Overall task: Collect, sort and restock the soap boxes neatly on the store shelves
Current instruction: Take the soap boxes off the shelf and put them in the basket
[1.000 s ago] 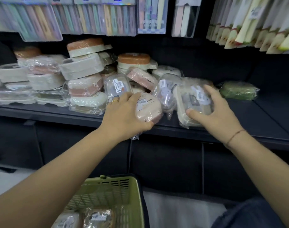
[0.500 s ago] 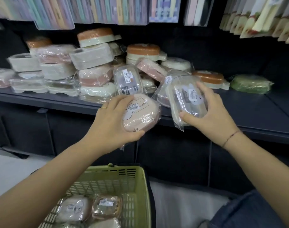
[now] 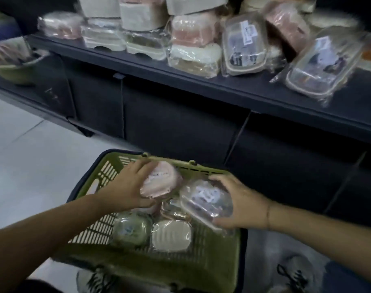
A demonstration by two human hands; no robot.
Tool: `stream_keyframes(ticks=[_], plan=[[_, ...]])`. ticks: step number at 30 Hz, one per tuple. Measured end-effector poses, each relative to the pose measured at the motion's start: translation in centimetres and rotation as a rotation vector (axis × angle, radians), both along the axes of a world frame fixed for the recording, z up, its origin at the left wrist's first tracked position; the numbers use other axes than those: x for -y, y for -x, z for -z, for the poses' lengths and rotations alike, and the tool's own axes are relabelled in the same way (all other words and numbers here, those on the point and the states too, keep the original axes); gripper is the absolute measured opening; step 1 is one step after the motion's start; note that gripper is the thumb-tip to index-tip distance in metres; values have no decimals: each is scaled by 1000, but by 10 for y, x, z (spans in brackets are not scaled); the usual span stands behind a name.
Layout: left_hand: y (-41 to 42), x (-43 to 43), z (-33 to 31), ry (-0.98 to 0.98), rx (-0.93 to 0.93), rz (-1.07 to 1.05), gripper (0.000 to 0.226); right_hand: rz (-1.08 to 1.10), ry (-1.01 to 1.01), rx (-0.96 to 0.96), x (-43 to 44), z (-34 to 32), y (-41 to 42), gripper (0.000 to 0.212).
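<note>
My left hand (image 3: 125, 187) grips a pink soap box (image 3: 161, 180) over the far part of the green basket (image 3: 212, 261). To its right, my right hand (image 3: 241, 204) holds a clear-lidded soap box (image 3: 207, 199) in plastic wrap, also over the basket. Inside the basket lie a green soap box (image 3: 131, 229), a cream soap box (image 3: 171, 235) and a brownish one (image 3: 174, 210). Several wrapped soap boxes (image 3: 193, 39) are piled on the dark shelf (image 3: 201, 83) above.
A clear soap box (image 3: 321, 64) lies near the shelf's front edge at right. Dark cabinet panels (image 3: 180, 127) run below the shelf. A second basket (image 3: 13, 66) stands at the far left. Pale floor (image 3: 32, 157) spreads left of the basket; my shoes (image 3: 294, 275) show below.
Both hands have come down from the shelf to the basket, each carrying its soap box. The view has tilted down with them.
</note>
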State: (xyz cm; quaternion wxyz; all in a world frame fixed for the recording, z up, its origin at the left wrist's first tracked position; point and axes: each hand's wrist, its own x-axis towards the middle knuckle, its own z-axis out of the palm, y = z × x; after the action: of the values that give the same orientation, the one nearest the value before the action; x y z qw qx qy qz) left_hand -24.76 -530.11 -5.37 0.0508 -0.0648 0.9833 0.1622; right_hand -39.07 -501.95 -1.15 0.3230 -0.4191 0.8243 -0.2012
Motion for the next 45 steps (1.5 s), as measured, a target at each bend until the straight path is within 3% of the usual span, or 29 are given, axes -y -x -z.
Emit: stream_keyframes(ticks=[5, 13, 15, 17, 20, 22, 27, 34, 37, 39, 42, 43, 45], plan=[[-26, 20, 79, 186, 403, 110, 100, 34, -153, 1, 63, 119, -10, 98], [-22, 54, 140, 351, 464, 126, 83, 64, -236, -120, 93, 197, -7, 96], [-28, 60, 151, 295, 431, 51, 77, 200, -251, -144, 87, 201, -18, 98], [-36, 60, 164, 228, 364, 9, 70, 452, -255, -26, 86, 205, -32, 99], [-42, 46, 174, 175, 373, -53, 91, 844, -147, 261, 97, 219, -44, 95], [-40, 38, 179, 133, 357, -115, 99, 935, -49, 288, 108, 226, -47, 89], [-38, 35, 185, 105, 334, -161, 102, 679, -38, 150, 119, 216, -41, 73], [-22, 32, 155, 135, 545, -155, 122, 718, -181, 193, 125, 210, -36, 77], [-4, 32, 118, 187, 704, -105, 92, 613, -326, 144, 124, 184, -26, 81], [13, 28, 91, 162, 632, -84, 74, 457, -279, 109, 116, 143, -15, 77], [48, 2, 35, 56, 255, -68, 108, 239, -53, 53, 88, 59, 9, 65], [62, -13, 12, 8, 110, -27, 109, 202, 35, 12, 74, 28, 17, 61], [92, -48, -36, -70, -166, 72, 83, 199, 253, -76, 39, -33, 33, 48]])
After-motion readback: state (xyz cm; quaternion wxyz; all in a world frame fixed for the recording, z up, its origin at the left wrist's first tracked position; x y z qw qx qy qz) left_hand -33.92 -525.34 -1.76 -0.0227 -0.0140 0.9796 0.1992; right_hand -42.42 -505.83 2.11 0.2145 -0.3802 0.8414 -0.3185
